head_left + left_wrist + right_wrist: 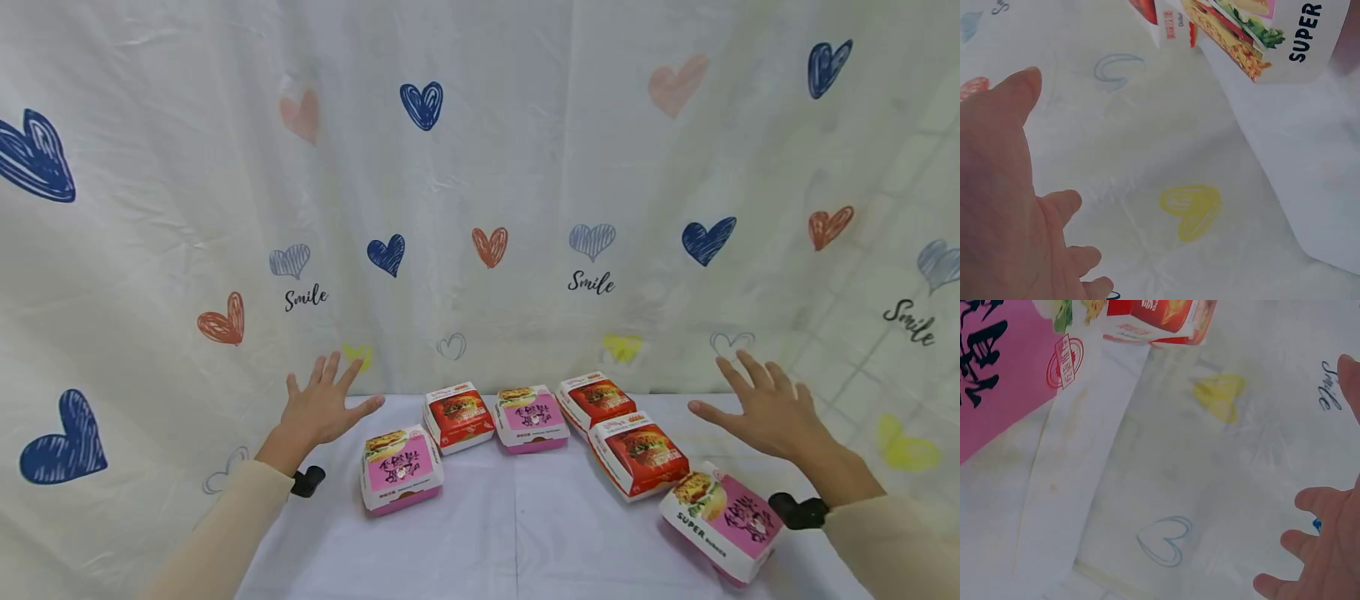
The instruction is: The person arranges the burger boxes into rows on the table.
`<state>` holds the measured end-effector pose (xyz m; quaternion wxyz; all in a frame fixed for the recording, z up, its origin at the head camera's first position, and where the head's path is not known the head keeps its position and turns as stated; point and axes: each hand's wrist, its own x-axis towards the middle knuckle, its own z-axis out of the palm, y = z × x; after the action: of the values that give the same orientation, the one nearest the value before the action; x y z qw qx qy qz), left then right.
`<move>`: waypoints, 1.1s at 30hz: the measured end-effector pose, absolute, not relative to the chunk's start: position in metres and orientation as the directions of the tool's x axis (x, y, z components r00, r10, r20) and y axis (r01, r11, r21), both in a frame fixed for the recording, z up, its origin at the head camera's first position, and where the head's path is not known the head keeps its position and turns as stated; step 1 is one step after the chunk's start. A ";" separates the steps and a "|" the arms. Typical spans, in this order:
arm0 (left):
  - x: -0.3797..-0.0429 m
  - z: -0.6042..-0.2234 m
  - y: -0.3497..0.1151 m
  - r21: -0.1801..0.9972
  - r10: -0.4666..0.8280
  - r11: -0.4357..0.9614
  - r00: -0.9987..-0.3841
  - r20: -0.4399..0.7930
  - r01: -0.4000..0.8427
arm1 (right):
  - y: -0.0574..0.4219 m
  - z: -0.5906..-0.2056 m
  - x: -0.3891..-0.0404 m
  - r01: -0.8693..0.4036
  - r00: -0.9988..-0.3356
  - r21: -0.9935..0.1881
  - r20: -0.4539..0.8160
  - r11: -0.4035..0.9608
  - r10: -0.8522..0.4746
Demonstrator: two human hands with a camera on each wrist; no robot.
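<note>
My left hand (318,408) is raised with fingers spread and holds nothing. Nearest to it is a pink burger box (401,468) on the table's left side. My right hand (772,414), also spread and holding nothing, hovers above the right side. Below it a pink burger box marked SUPER (723,521) lies turned at an angle, touching or nearly touching a red burger box (639,454). Another red box (596,402) sits behind that one. Toward the back middle stand a red box (459,417) and a pink box (531,418). All the boxes look closed.
A white cloth covers the table (480,533). Behind it hangs a pale curtain (510,167) printed with hearts and the word Smile. A dark strap piece shows at the left wrist (308,481) and another at the right wrist (798,511).
</note>
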<state>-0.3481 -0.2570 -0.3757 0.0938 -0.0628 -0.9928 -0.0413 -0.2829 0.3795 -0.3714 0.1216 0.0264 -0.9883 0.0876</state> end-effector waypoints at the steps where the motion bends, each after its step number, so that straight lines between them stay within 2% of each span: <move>1: -0.346 -0.377 -0.256 0.066 0.118 0.989 -0.973 0.197 0.133 | 0.377 -0.371 -0.281 -0.078 -0.968 -0.163 0.249 0.984 -0.035; 5: -0.335 -0.381 -0.252 0.069 0.132 0.986 -0.960 0.246 0.154 | 0.362 -0.370 -0.274 -0.090 -0.958 -0.147 0.285 0.985 -0.045; 10: -0.321 -0.387 -0.244 0.107 0.154 0.971 -0.899 0.411 0.215 | 0.335 -0.370 -0.263 -0.115 -0.957 -0.187 0.284 0.976 -0.058; 17: -0.301 -0.403 -0.231 0.246 0.112 0.921 -0.810 0.575 0.302 | 0.279 -0.368 -0.242 -0.233 -0.948 -0.300 0.280 0.925 -0.147; 26: -0.285 -0.423 -0.221 0.422 0.002 0.851 -0.804 0.594 0.314 | 0.210 -0.387 -0.233 -0.341 -0.929 -0.503 0.311 0.795 -0.201; 33: -0.291 -0.439 -0.224 0.551 -0.093 0.800 -0.859 0.503 0.236 | 0.159 -0.416 -0.250 -0.357 -0.933 -0.704 0.240 0.614 -0.267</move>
<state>-0.2905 -0.2236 -0.4392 0.2623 -0.0393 -0.9118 -0.3136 -0.2496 0.1589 -0.4156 0.0557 0.1740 -0.8966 0.4033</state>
